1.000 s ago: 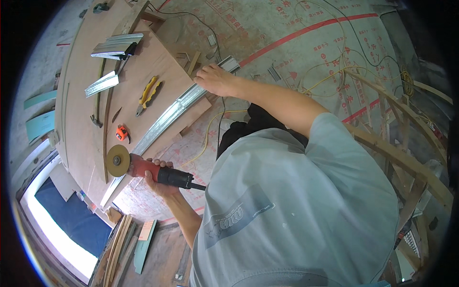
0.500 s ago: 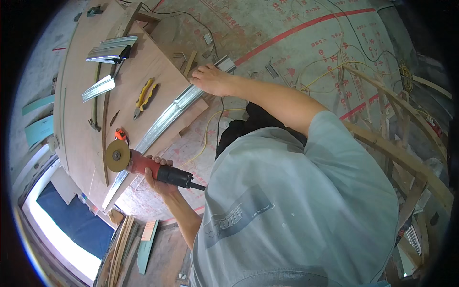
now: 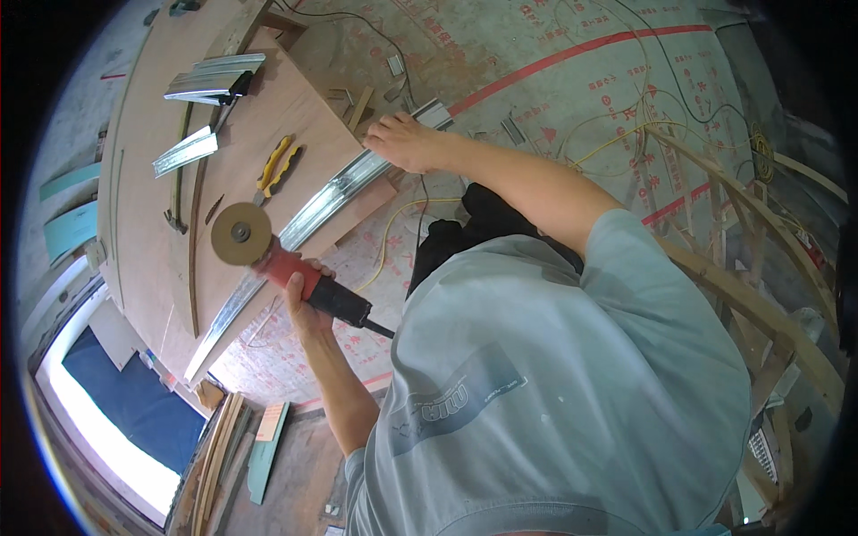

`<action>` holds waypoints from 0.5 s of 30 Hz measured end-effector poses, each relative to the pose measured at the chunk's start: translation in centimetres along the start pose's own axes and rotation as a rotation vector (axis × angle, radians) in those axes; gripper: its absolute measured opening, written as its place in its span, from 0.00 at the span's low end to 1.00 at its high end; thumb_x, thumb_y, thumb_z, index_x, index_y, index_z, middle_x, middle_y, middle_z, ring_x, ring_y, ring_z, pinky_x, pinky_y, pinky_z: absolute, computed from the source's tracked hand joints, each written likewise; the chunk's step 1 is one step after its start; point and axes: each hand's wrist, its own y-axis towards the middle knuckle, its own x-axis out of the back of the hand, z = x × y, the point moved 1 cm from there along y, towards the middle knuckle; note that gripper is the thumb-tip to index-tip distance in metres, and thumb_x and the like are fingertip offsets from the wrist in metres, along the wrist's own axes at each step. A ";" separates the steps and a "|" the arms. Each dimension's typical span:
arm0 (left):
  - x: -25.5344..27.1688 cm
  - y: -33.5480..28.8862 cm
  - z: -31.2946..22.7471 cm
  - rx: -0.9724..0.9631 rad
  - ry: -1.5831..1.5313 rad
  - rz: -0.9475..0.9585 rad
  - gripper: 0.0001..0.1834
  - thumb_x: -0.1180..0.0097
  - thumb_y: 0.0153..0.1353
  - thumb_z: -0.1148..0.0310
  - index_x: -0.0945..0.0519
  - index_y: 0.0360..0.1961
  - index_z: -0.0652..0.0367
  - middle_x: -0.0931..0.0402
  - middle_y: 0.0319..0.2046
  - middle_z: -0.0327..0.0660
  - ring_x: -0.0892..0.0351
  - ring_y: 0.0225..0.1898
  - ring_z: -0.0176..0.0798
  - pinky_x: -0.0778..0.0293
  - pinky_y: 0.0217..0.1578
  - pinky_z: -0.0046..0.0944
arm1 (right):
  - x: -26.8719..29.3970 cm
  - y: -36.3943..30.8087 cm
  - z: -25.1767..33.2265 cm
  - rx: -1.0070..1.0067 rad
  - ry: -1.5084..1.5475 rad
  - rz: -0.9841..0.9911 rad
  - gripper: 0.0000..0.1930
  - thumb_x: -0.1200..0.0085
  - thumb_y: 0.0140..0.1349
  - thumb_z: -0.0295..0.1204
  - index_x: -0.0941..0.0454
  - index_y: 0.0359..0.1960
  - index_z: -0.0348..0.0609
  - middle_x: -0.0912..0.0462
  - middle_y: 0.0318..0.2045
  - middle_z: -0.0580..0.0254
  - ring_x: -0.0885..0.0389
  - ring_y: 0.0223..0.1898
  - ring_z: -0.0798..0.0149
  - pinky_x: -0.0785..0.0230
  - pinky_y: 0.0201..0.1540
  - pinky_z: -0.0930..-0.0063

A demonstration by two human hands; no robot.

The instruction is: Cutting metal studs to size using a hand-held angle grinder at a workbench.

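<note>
Head view, reading from the left: my left hand [image 3: 304,290] has its grip clamped round the red-and-black angle grinder [image 3: 308,284], whose cutting disc [image 3: 240,234] hangs just over the lower stretch of the long metal channel [image 3: 308,223]. That channel lies along the near edge of the plywood surface [image 3: 152,179], its long axis running from lower left up to upper right. At the upper end my right hand [image 3: 407,141] presses flat on the channel, fingers spread rather than closed round it. So the disc sits nearer the channel's lower end, well apart from the steadying hand. Yellow-handled pliers [image 3: 277,165] lie between, on the board.
</note>
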 end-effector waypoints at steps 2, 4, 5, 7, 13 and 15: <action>-0.8 0.3 0.8 0.010 0.046 -0.028 0.27 0.37 0.63 0.64 0.31 0.60 0.64 0.20 0.38 0.51 0.18 0.38 0.47 0.20 0.43 0.46 | 0.3 -0.1 -0.2 0.014 -0.001 0.014 0.28 0.41 0.55 0.20 0.27 0.61 0.38 0.26 0.60 0.52 0.31 0.65 0.49 0.37 0.65 0.51; -0.9 0.8 1.4 0.015 0.082 -0.027 0.27 0.37 0.63 0.65 0.31 0.59 0.64 0.20 0.38 0.51 0.18 0.38 0.47 0.20 0.43 0.45 | 0.4 -0.1 -0.3 0.027 -0.003 0.025 0.30 0.41 0.55 0.20 0.28 0.63 0.38 0.26 0.61 0.52 0.31 0.65 0.49 0.37 0.66 0.51; -0.9 1.1 1.6 0.024 0.123 -0.020 0.26 0.37 0.62 0.65 0.30 0.58 0.63 0.20 0.37 0.51 0.18 0.37 0.47 0.20 0.42 0.45 | 0.3 -0.1 -0.4 0.029 -0.005 0.020 0.30 0.39 0.56 0.23 0.28 0.63 0.38 0.26 0.61 0.52 0.30 0.65 0.49 0.38 0.66 0.51; -1.3 1.4 2.2 0.038 0.115 -0.045 0.25 0.36 0.61 0.67 0.30 0.56 0.63 0.19 0.36 0.51 0.18 0.36 0.46 0.20 0.40 0.43 | 0.3 -0.3 -0.5 0.037 -0.009 0.019 0.30 0.38 0.57 0.25 0.28 0.63 0.39 0.27 0.61 0.52 0.30 0.65 0.49 0.38 0.66 0.51; -2.1 2.2 3.4 0.049 0.230 -0.021 0.21 0.36 0.60 0.70 0.28 0.52 0.62 0.19 0.34 0.48 0.17 0.34 0.42 0.19 0.37 0.41 | 0.0 -0.4 -0.2 0.044 -0.009 -0.040 0.31 0.33 0.58 0.36 0.29 0.63 0.40 0.27 0.60 0.54 0.30 0.65 0.51 0.38 0.66 0.51; -1.9 2.8 4.0 0.044 0.249 -0.024 0.18 0.36 0.60 0.70 0.28 0.49 0.61 0.19 0.33 0.46 0.17 0.33 0.41 0.19 0.36 0.40 | 0.2 -0.8 -0.1 0.058 -0.009 -0.084 0.32 0.33 0.59 0.36 0.29 0.63 0.41 0.27 0.60 0.55 0.31 0.66 0.50 0.38 0.66 0.50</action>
